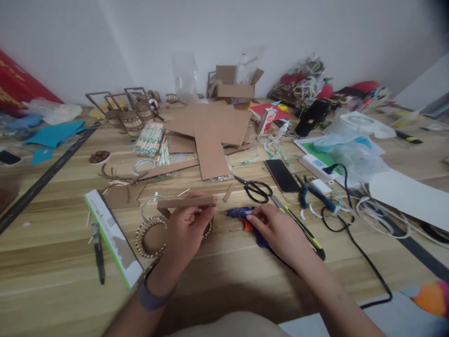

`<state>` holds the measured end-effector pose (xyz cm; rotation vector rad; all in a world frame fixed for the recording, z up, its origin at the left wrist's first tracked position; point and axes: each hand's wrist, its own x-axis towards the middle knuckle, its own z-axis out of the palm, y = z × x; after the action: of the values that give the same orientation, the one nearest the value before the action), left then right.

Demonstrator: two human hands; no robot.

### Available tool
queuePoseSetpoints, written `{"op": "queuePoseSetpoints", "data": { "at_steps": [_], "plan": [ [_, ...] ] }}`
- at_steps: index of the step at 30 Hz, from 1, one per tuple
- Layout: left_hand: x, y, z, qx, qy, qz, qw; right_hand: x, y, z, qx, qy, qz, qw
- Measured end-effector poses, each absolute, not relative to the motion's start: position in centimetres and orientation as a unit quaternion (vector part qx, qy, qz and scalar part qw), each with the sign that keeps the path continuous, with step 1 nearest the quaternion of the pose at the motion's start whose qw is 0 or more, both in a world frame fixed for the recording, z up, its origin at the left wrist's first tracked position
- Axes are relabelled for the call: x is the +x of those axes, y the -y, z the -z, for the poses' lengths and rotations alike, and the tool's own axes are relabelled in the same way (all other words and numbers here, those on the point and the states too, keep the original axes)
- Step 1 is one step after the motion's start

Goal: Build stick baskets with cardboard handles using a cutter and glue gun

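My left hand [191,222] is closed on a folded cardboard strip [185,202], which it holds up above the table. Fingers and thumb of my right hand [277,229] are closed on the back of a blue glue gun [238,212] with an orange trigger. The gun's nozzle points left, toward the strip and apart from it. Below and beside my left hand lie round pieces edged with a beaded-looking pattern [140,238], partly hidden by that hand. Black-handled scissors [257,191] and a yellow-and-black utility knife [305,231] lie near my right hand.
Cardboard sheets [212,140] are piled at the back middle. A phone [282,175], pliers [322,196] and a black cable [368,262] lie to the right. At left are a long white-and-green box [114,238] and a black pen [98,257]. Small handled buckets [131,122] stand behind.
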<state>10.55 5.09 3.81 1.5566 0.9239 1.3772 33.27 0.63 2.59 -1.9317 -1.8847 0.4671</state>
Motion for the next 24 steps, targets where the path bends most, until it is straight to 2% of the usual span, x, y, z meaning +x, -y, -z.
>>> {"op": "queuePoseSetpoints", "data": {
  "at_steps": [4,7,10,16,24],
  "plan": [
    [10.3,-5.1,-3.5,0.613,-0.372,-0.548,0.431,33.9,0.5,0.1,-0.755,0.635,-0.140,0.084],
    [10.3,-5.1,-3.5,0.608,-0.379,-0.547,0.432,33.4,0.3,0.7,-0.765,0.612,-0.184,0.077],
    [10.3,-5.1,-3.6,0.609,-0.393,-0.535,0.435,33.5,0.0,0.7,-0.767,0.580,-0.235,0.139],
    [10.1,-5.2,-3.5,0.614,-0.399,-0.525,0.433,34.9,1.4,0.9,-0.698,0.498,-0.372,0.356],
    [10.2,-5.0,-3.6,0.613,-0.410,-0.531,0.418,33.5,2.6,-0.7,-0.570,0.314,-0.560,0.513]
  ]
}}
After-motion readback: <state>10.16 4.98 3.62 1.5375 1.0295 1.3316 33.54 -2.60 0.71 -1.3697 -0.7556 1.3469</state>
